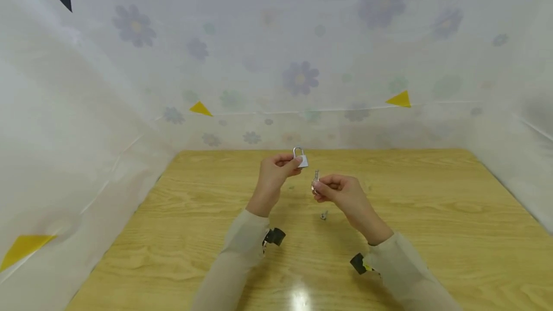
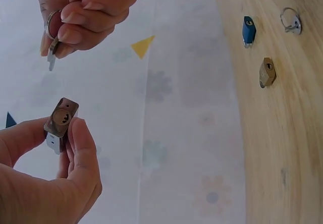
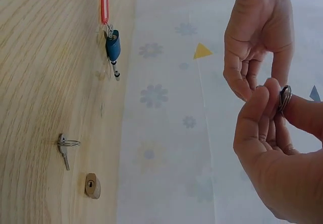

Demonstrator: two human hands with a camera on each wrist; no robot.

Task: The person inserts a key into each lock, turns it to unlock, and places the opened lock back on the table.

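wooden table (image 1: pixel 216 215), flowered sheet walls (image 1: pixel 302 80)

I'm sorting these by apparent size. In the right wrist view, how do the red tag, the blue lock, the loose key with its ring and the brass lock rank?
1. red tag, longest
2. blue lock
3. loose key with its ring
4. brass lock, seen end-on

The middle two look close, so that order is unsure.
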